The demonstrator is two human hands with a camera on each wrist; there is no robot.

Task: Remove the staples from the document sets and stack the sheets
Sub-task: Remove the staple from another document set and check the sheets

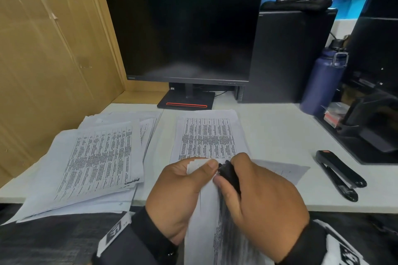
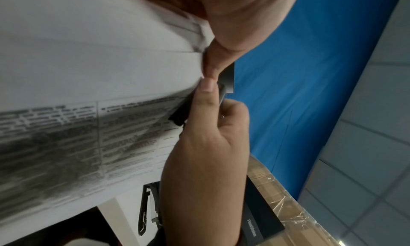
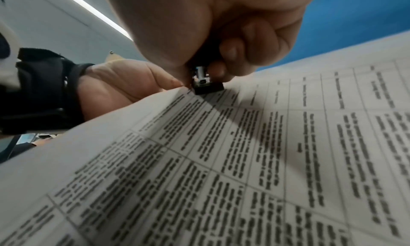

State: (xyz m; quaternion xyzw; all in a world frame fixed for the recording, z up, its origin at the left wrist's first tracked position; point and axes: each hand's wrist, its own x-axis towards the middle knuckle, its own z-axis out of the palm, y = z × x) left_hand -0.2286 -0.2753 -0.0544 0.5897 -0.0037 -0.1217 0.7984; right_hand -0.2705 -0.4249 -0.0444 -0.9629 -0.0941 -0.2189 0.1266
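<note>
In the head view, low in the centre of the frame, the left hand (image 1: 181, 196) pinches the top corner of a stapled document set (image 1: 204, 232) between thumb and curled fingers, while the right hand (image 1: 260, 198) is closed round a small black staple remover (image 1: 229, 175) pressed against that same corner. Two heaps of printed sheets lie on the white desk (image 1: 275, 135), one at left (image 1: 99, 157) and one at centre (image 1: 206, 135), and a black stapler (image 1: 340, 174) sits at right. The left wrist view shows both thumbs meeting at the paper's edge with the remover beside them; the staple itself is hidden, so I cannot tell whether the tool has caught it. If it has not, a pull would likely tear the corner rather than lift the wire. The right wrist view, upper centre, shows the remover's tip on the page edge very near the left thumb (image 3: 170, 82); a slip there could nip skin. The held set hangs off the desk edge, so loosening the pinch too soon could spill freed sheets onto the lap.
</note>
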